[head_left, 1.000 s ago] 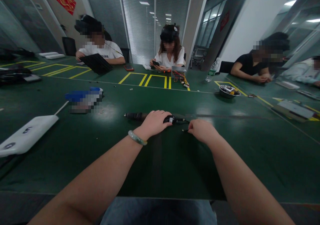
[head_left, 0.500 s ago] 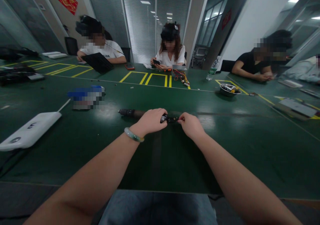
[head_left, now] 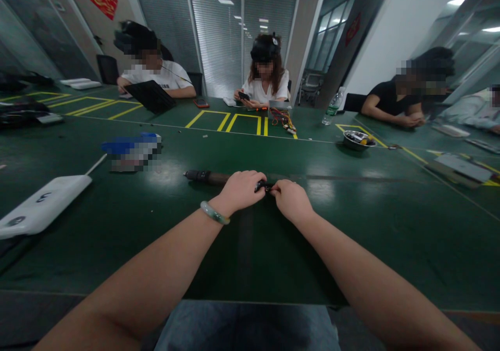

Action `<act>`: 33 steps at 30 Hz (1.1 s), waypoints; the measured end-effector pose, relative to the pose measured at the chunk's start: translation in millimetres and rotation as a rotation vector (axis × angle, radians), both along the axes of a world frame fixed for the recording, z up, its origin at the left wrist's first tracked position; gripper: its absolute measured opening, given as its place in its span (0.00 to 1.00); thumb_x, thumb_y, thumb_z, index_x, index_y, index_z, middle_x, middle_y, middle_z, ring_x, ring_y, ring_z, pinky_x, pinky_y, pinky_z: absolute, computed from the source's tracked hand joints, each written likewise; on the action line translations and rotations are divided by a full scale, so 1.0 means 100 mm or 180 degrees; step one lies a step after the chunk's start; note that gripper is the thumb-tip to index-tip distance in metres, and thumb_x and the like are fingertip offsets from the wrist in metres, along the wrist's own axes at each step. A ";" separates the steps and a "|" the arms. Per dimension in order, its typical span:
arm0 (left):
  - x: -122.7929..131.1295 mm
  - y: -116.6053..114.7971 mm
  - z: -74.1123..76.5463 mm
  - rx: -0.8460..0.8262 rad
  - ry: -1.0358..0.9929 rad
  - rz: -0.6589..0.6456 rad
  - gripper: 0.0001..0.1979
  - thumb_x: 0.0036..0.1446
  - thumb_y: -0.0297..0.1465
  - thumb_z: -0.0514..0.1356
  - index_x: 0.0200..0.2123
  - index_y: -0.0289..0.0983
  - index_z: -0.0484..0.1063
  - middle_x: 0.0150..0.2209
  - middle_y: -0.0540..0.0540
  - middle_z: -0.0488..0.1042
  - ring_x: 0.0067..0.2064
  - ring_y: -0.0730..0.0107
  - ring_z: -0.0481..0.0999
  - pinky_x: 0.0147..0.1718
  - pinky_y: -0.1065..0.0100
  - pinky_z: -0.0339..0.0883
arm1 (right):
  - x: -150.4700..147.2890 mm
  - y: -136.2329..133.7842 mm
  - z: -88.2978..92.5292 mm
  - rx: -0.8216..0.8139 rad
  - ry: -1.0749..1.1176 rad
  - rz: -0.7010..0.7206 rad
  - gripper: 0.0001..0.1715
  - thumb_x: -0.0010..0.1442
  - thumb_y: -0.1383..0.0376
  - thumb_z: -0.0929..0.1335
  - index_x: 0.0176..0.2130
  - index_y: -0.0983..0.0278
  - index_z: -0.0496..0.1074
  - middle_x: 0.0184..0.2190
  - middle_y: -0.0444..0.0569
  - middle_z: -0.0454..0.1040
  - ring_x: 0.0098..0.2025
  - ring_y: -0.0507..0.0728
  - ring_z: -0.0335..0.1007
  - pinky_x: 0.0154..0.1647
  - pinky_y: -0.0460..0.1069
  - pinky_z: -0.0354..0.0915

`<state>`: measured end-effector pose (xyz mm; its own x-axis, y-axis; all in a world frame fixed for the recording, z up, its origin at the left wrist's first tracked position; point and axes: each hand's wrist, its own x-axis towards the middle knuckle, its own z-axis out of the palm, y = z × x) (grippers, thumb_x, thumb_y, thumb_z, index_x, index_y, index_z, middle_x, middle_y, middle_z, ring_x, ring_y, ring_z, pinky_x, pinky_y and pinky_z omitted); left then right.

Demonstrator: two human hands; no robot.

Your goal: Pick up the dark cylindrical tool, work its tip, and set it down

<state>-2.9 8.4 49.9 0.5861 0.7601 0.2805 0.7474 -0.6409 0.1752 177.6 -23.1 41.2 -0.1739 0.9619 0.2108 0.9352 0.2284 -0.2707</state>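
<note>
A dark rod-shaped tool (head_left: pixel 203 176) lies across the green table (head_left: pixel 250 236) in front of me. My left hand (head_left: pixel 242 189), with a pale green bangle on its wrist, is wrapped over the tool's right end and holds it down. My right hand (head_left: pixel 291 200) is pinched shut on a small black part (head_left: pixel 262 186) at that same end, touching the left hand's fingers. What exactly sits between the right fingertips is too small to make out.
A white flat device (head_left: pixel 39 205) with a cable lies at the left. A metal bowl (head_left: pixel 355 140) and a water bottle (head_left: pixel 331 109) stand at the right. Coloured wires (head_left: pixel 283 119) lie at the far middle. Several other people sit around the table.
My right hand has moved left along the table until it meets my left hand at the tool's end. My left hand has stayed on the tool.
</note>
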 end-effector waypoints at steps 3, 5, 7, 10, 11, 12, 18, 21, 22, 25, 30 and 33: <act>0.00 0.00 -0.01 0.0056 0.0003 -0.0035 0.14 0.61 0.36 0.53 0.48 0.41 0.70 0.44 0.46 0.74 0.45 0.61 0.73 0.46 0.60 0.64 | 0.00 0.00 -0.02 0.0030 -0.0045 0.0043 0.07 0.63 0.66 0.65 0.36 0.63 0.74 0.40 0.49 0.75 0.42 0.56 0.69 0.46 0.49 0.60; -0.01 0.00 -0.01 0.0096 0.0024 -0.0018 0.14 0.62 0.38 0.52 0.48 0.41 0.70 0.44 0.46 0.74 0.46 0.61 0.73 0.45 0.60 0.64 | 0.01 0.01 -0.01 0.0019 -0.0026 0.0052 0.07 0.63 0.66 0.65 0.36 0.63 0.74 0.40 0.49 0.75 0.43 0.56 0.69 0.47 0.49 0.60; -0.01 -0.01 -0.01 0.0104 0.0052 0.0018 0.15 0.62 0.39 0.53 0.48 0.41 0.70 0.44 0.46 0.74 0.46 0.61 0.73 0.45 0.60 0.64 | 0.02 0.01 0.00 0.0011 0.0009 0.0044 0.07 0.63 0.66 0.65 0.37 0.62 0.74 0.40 0.48 0.75 0.43 0.56 0.69 0.47 0.50 0.60; 0.00 -0.02 0.00 0.0089 0.0087 0.0017 0.15 0.62 0.41 0.53 0.47 0.42 0.71 0.44 0.46 0.74 0.46 0.61 0.72 0.45 0.61 0.64 | 0.03 0.01 0.02 -0.0043 0.0062 0.0023 0.07 0.63 0.66 0.65 0.37 0.62 0.74 0.40 0.47 0.75 0.43 0.56 0.69 0.47 0.50 0.60; 0.00 -0.02 0.00 0.0087 0.0095 0.0018 0.15 0.63 0.41 0.53 0.47 0.42 0.71 0.44 0.46 0.74 0.46 0.61 0.72 0.45 0.61 0.63 | 0.04 0.02 0.02 -0.0073 0.0070 0.0022 0.07 0.63 0.65 0.65 0.37 0.61 0.74 0.40 0.47 0.75 0.42 0.56 0.70 0.46 0.50 0.60; 0.00 -0.01 0.00 0.0095 0.0096 0.0027 0.15 0.63 0.42 0.53 0.47 0.43 0.71 0.44 0.47 0.74 0.46 0.61 0.72 0.45 0.61 0.63 | 0.04 0.02 0.03 -0.0104 0.0072 0.0023 0.07 0.63 0.65 0.66 0.37 0.61 0.74 0.39 0.47 0.75 0.42 0.56 0.70 0.46 0.50 0.60; 0.01 0.01 -0.04 0.0169 0.0030 0.0041 0.13 0.64 0.41 0.53 0.46 0.44 0.71 0.43 0.48 0.74 0.45 0.61 0.73 0.43 0.60 0.63 | 0.05 0.05 -0.01 -0.0093 0.0215 -0.0056 0.09 0.61 0.66 0.67 0.44 0.61 0.71 0.37 0.46 0.76 0.41 0.56 0.71 0.43 0.49 0.62; 0.01 0.01 -0.04 0.0150 0.0062 0.0063 0.13 0.63 0.41 0.54 0.46 0.43 0.71 0.43 0.48 0.74 0.45 0.61 0.73 0.44 0.61 0.62 | 0.06 0.09 -0.03 -0.0098 0.0218 -0.0033 0.16 0.62 0.66 0.67 0.51 0.61 0.70 0.39 0.47 0.76 0.42 0.56 0.71 0.45 0.49 0.62; 0.02 0.00 -0.05 0.0151 0.0070 0.0069 0.13 0.63 0.40 0.54 0.46 0.43 0.71 0.44 0.48 0.74 0.45 0.61 0.73 0.44 0.61 0.62 | 0.06 0.10 -0.03 -0.0117 0.0178 -0.0007 0.17 0.62 0.66 0.66 0.51 0.61 0.70 0.41 0.47 0.76 0.43 0.56 0.71 0.46 0.49 0.62; 0.02 0.00 -0.05 0.0177 0.0059 0.0071 0.12 0.61 0.39 0.56 0.46 0.44 0.71 0.43 0.48 0.74 0.45 0.60 0.72 0.44 0.60 0.62 | 0.05 0.13 -0.03 -0.0109 0.0024 0.0101 0.15 0.64 0.65 0.65 0.50 0.61 0.73 0.44 0.49 0.75 0.46 0.57 0.70 0.48 0.50 0.62; 0.01 0.00 -0.06 0.0254 -0.0011 0.0068 0.12 0.60 0.38 0.57 0.46 0.44 0.70 0.43 0.48 0.74 0.45 0.60 0.72 0.43 0.60 0.62 | 0.02 0.13 -0.03 0.0044 -0.0064 0.0218 0.13 0.63 0.66 0.66 0.48 0.62 0.73 0.43 0.49 0.75 0.45 0.57 0.71 0.47 0.49 0.61; 0.00 0.00 -0.06 0.0293 -0.0073 0.0013 0.12 0.60 0.38 0.57 0.46 0.44 0.70 0.43 0.49 0.74 0.44 0.60 0.72 0.42 0.60 0.62 | 0.03 0.10 -0.04 0.0084 0.0015 0.0160 0.11 0.61 0.67 0.67 0.46 0.62 0.71 0.39 0.46 0.76 0.41 0.55 0.71 0.43 0.48 0.61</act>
<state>-3.1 8.1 43.6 0.5756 0.7330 0.3626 0.7465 -0.6520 0.1329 180.3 -13.0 37.6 -0.2209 0.9461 0.2369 0.9211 0.2823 -0.2683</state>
